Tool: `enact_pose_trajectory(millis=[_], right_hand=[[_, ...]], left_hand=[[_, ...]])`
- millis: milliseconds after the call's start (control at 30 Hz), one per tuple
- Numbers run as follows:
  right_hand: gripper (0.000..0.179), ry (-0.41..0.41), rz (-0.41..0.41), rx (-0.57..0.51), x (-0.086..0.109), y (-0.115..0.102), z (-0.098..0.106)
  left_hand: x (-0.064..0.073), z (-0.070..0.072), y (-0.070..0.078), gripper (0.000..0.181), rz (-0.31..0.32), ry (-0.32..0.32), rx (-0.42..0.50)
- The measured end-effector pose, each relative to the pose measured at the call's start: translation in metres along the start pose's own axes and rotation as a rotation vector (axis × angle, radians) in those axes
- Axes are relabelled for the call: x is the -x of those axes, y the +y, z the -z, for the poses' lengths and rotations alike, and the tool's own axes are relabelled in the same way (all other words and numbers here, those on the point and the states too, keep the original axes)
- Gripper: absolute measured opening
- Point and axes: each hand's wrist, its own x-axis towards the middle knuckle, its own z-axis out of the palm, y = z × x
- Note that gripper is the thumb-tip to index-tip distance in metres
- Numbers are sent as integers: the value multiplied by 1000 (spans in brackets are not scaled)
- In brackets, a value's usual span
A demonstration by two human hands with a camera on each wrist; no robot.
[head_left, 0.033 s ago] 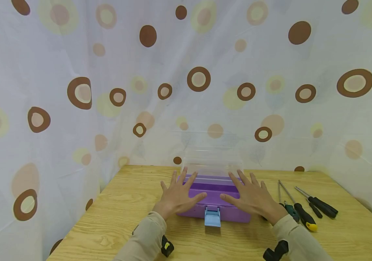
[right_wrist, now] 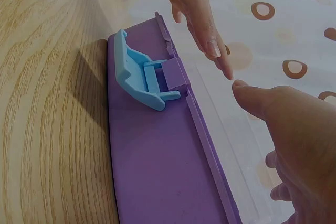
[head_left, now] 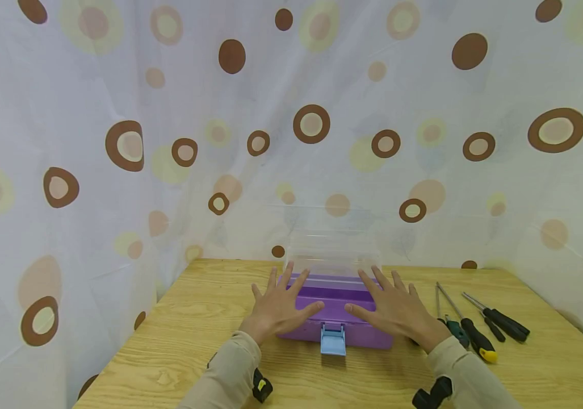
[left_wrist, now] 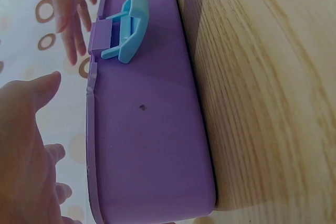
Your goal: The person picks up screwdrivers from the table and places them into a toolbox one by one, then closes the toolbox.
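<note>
Both of my hands are spread flat with straight fingers and grip nothing — my left hand (head_left: 279,307) and my right hand (head_left: 396,309) lie over the two sides of the purple toolbox (head_left: 335,324), which stands in the middle of the wooden table (head_left: 168,341) with its clear lid (head_left: 333,244) raised at the back and its blue latch (head_left: 333,338) hanging open toward me. I judge the box is just opened and steadied — next, one hand must probably leave it for the screwdrivers (head_left: 475,326) lying at my right, well apart from the box.
</note>
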Motion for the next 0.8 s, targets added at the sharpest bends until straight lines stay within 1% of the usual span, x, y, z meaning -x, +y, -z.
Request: enact_pose_trajectory(millis=[200,500,800], right_hand=[[94,5,8,-5,0,-1,2],[93,3,6,-11,1,-2,2],[91,14,19,-9,1,-1,1]], left_hand=[[0,1,0,88,2,-5,-4],[0,1,-1,88,-2,-12,18],[0,3,-2,90,15,-21,33]])
